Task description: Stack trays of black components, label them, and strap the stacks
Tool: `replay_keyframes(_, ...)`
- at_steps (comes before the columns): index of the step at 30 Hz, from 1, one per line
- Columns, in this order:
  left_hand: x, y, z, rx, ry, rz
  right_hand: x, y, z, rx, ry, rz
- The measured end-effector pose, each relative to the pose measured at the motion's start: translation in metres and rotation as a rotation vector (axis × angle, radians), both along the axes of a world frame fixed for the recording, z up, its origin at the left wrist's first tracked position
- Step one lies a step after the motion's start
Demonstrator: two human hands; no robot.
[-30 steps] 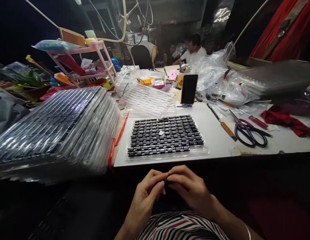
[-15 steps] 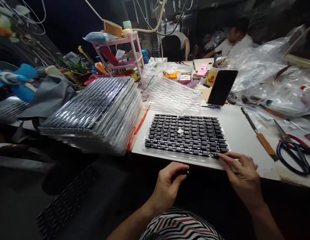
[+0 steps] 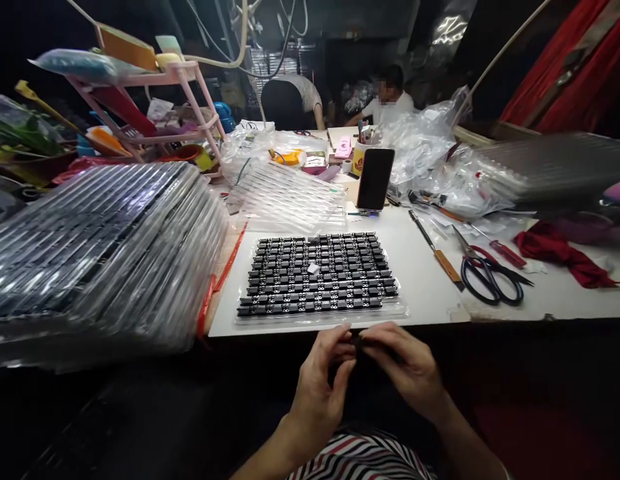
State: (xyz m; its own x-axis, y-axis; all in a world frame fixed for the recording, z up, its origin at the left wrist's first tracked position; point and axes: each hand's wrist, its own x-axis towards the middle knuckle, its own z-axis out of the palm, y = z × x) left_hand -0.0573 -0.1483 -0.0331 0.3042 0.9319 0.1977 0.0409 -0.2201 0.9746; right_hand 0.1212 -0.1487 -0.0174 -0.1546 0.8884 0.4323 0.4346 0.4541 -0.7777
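Note:
My left hand (image 3: pixel 323 380) and my right hand (image 3: pixel 413 370) meet just off the table's front edge, fingertips pinched around a small dark circuit board (image 3: pixel 357 341). Fingers hide most of this piece, so I cannot tell if it is one board or two. Just beyond them lies a clear plastic tray (image 3: pixel 401 311) filled with rows of black circuit boards (image 3: pixel 315 290). At its near right corner a spot shows bare plastic. A small white piece (image 3: pixel 313 269) rests on top of the boards near the middle.
Tall stacked clear trays (image 3: pixel 190 267) stand at left, with red tape (image 3: pixel 225 270) beside them. Behind are empty-looking trays (image 3: pixel 290 193) and a propped phone (image 3: pixel 375 179). Scissors (image 3: pixel 490 280), a wooden-handled tool (image 3: pixel 447 267) and a red cloth (image 3: pixel 560 250) lie right. Two people sit farther back.
My right hand has left the tray's near right corner, and a board is gone from there. It has come left to my left hand. The view has swung right.

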Motion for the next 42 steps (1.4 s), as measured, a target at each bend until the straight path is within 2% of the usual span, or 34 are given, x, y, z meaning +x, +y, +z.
replay_keyframes(2, -0.006, 0.007, 0.002, 0.084, 0.083, 0.100, 0.020, 0.011, -0.004, 0.047, -0.050, -0.232)
replay_keyframes(4, -0.021, 0.018, 0.004, 0.223, 0.220, 0.266, 0.041, 0.021, -0.009, 0.075, -0.125, -0.377)
replay_keyframes(7, -0.052, 0.036, 0.004, 0.405, 0.436, 0.502, 0.061, 0.030, -0.015, 0.086, -0.210, -0.370)
replay_keyframes(10, -0.083, 0.051, -0.007, 0.452, 0.680, 0.606, 0.062, 0.029, -0.018, 0.084, -0.197, -0.381)
replay_keyframes(13, -0.104, 0.061, -0.025, 0.444, 0.875, 0.599, 0.055, 0.025, -0.018, 0.094, -0.193, -0.457)
replay_keyframes(16, -0.112, 0.063, -0.039, 0.416, 0.957, 0.558, 0.050, 0.023, -0.022, 0.150, -0.312, -0.461)
replay_keyframes(18, -0.112, 0.062, -0.044, 0.374, 0.974, 0.536, 0.049, 0.022, -0.026, 0.175, -0.368, -0.468)
replay_keyframes(23, -0.116, 0.059, -0.040, 0.326, 0.885, 0.530, 0.050, 0.018, -0.028, 0.177, -0.461, -0.527)
replay_keyframes(27, -0.125, 0.060, -0.029, 0.258, 0.790, 0.500, 0.037, 0.025, -0.009, 0.209, -0.417, -0.594)
replay_keyframes(29, -0.131, 0.064, -0.023, 0.235, 0.725, 0.509, 0.021, 0.041, 0.007, 0.237, -0.387, -0.520)
replay_keyframes(33, -0.139, 0.079, -0.018, 0.232, 0.612, 0.541, -0.024, 0.100, 0.027, 0.155, -0.557, -0.178)
replay_keyframes(37, -0.141, 0.088, -0.023, 0.222, 0.570, 0.585, -0.059, 0.151, 0.025, 0.001, -0.845, -0.081)
replay_keyframes(39, -0.142, 0.088, -0.026, 0.241, 0.578, 0.608, -0.067, 0.161, 0.022, -0.036, -0.918, -0.044)
replay_keyframes(42, -0.143, 0.085, -0.031, 0.287, 0.606, 0.613, -0.071, 0.162, 0.018, -0.056, -0.903, -0.013)
